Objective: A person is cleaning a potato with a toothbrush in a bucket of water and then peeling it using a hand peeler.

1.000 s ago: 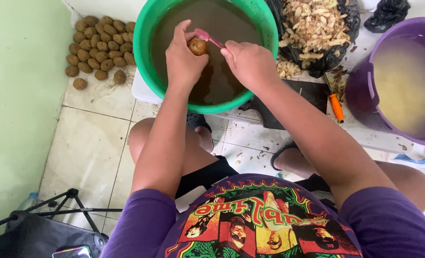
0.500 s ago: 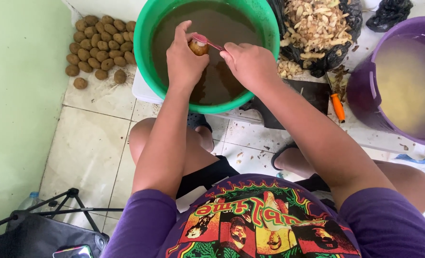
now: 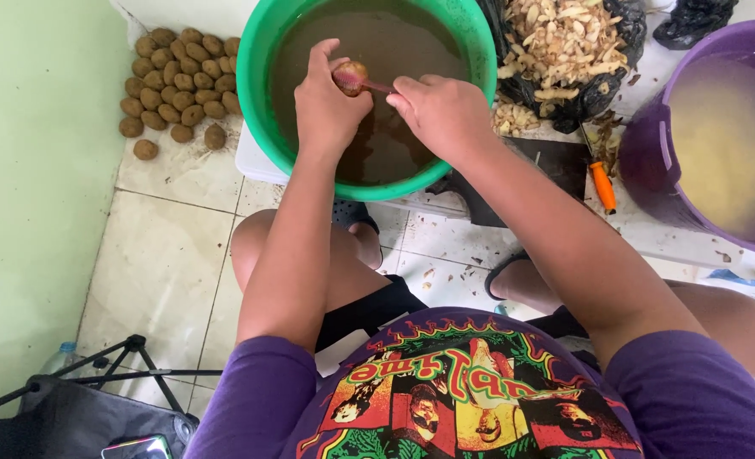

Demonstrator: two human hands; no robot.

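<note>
Since the earlier frames the pink brush [image 3: 353,79] has travelled over the small brown tuber [image 3: 350,72] — a second ago its head stood at the upper edge, half a second ago it lay across the top, and now it lies lower and flatter against the near side. Both hands have kept almost the same place over the green basin [image 3: 262,102], so I judge that only the brush moves, in short strokes, and the scrubbing goes on.

The left hand [image 3: 326,106] has its fingers curled around the tuber and holds it just above the brown, muddy water. The right hand [image 3: 441,110] has its fingers closed tightly on the brush handle; only the pink head and a short part of the handle show.

On the floor at the left lies a heap of similar brown tubers [image 3: 173,93], well apart from the basin. At the right of the basin a black bag of pale peelings [image 3: 564,42] stands, then an orange-handled tool [image 3: 601,185] on a dark board, and a purple tub [image 3: 641,161] with cloudy yellowish water.
</note>
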